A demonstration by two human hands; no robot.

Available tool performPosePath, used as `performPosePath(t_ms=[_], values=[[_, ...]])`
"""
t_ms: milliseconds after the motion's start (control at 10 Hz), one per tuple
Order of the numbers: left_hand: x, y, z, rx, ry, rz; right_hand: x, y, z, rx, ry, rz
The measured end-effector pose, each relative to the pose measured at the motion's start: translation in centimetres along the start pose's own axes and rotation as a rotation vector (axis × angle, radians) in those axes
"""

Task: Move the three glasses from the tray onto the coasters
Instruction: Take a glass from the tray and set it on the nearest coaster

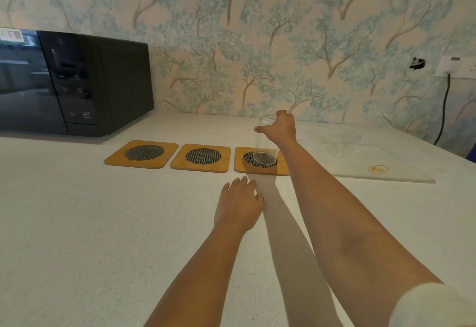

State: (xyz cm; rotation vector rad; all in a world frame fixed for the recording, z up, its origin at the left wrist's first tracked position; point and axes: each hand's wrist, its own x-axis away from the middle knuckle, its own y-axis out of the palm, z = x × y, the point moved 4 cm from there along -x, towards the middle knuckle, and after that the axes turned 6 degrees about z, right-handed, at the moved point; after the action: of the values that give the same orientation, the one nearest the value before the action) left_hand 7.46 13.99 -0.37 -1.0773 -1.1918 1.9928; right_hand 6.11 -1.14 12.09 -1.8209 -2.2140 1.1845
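Gripping glass (264, 143) near its rim: right hand (282, 129) | glass base on right coaster (260, 161) | left hand (239, 203) open, flat on counter (103, 223)

three coasters (200, 157) in a row, glass (265, 143) on the rightmost, tray (401, 169) right of them, microwave (74, 82) far left.

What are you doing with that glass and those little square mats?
A person's right hand is holding a clear glass by its top, standing it on the right coaster. The middle coaster and left coaster hold no glass yet. Other glasses wait on the white tray, hard to count. The left hand lies flat on the counter, holding nothing.
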Motion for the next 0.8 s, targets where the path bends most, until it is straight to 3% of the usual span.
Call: performPosePath(t_ms=[800], values=[[0.2,-0.5,0.2,0.022,-0.022,-0.013,-1.1,2.5,0.5,-0.02,-0.023,-0.029]])
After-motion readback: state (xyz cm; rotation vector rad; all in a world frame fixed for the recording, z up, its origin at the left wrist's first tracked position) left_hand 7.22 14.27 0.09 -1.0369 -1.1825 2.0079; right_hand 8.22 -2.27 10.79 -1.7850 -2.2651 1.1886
